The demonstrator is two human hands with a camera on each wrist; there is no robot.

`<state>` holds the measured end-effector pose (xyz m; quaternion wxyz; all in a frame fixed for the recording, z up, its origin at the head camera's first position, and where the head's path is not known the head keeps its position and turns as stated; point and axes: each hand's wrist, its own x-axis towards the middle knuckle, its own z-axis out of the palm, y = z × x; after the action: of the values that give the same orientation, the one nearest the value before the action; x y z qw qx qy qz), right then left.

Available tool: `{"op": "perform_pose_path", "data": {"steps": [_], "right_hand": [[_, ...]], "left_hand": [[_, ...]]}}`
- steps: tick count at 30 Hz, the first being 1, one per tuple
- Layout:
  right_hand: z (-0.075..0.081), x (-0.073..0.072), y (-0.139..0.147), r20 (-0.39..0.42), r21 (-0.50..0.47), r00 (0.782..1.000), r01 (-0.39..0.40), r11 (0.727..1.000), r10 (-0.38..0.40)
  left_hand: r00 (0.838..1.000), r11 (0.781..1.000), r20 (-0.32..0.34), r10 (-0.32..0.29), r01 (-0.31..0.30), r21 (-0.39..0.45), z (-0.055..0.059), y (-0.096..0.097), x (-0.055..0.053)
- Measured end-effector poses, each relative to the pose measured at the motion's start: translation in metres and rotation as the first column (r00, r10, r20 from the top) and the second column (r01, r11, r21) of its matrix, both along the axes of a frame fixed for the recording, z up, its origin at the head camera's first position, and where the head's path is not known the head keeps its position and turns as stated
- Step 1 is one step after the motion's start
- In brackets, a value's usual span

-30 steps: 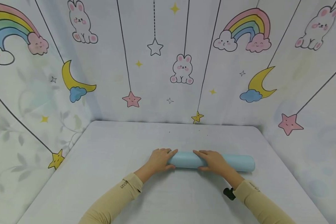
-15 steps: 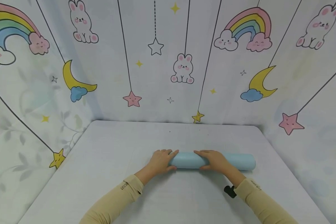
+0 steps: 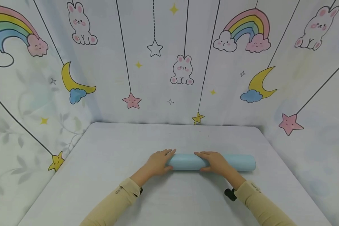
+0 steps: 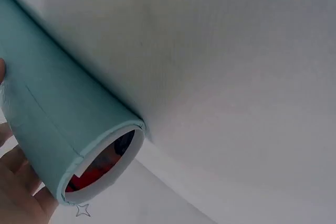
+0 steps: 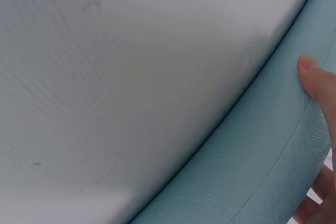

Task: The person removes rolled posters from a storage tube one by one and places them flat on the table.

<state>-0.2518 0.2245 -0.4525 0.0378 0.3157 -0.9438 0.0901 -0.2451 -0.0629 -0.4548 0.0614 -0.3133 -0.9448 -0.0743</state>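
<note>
A light-blue tube (image 3: 241, 162) with a creased, leathery surface lies crosswise on the white table. My left hand (image 3: 158, 162) grips its left end, thumb on the near side and fingers over the far side. Around the tube's middle, my right hand (image 3: 217, 162) holds it in the same way. The left wrist view looks into the open end: a white inner rim, with something red (image 4: 94, 177) and darker shapes inside. A thin seam runs along the tube (image 5: 236, 166) in the right wrist view, where the right thumb (image 5: 315, 77) lies on it.
The white table (image 3: 124, 141) has rounded back corners. Behind and beside it hangs a cloth (image 3: 158, 75) printed with rabbits, rainbows, moons and stars. A small black object (image 3: 230, 194) shows at the right sleeve's cuff.
The tube's right end has swung slightly away from me. My left hand has slid a little to the left along the tube, while the right hand stays in place on it.
</note>
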Motion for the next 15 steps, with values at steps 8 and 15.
{"op": "perform_pose_path", "data": {"steps": [8,15], "right_hand": [[-0.001,0.001,0.0,-0.004,-0.004,1.0,-0.003,1.0,0.003],[-0.002,-0.001,0.001,-0.014,-0.01,1.0,-0.004,1.0,0.004]], "left_hand": [[0.957,0.885,0.235,0.17,-0.253,0.391,0.01,-0.027,0.004],[0.842,0.613,0.53,0.103,-0.473,0.632,0.01,-0.045,0.01]]}}
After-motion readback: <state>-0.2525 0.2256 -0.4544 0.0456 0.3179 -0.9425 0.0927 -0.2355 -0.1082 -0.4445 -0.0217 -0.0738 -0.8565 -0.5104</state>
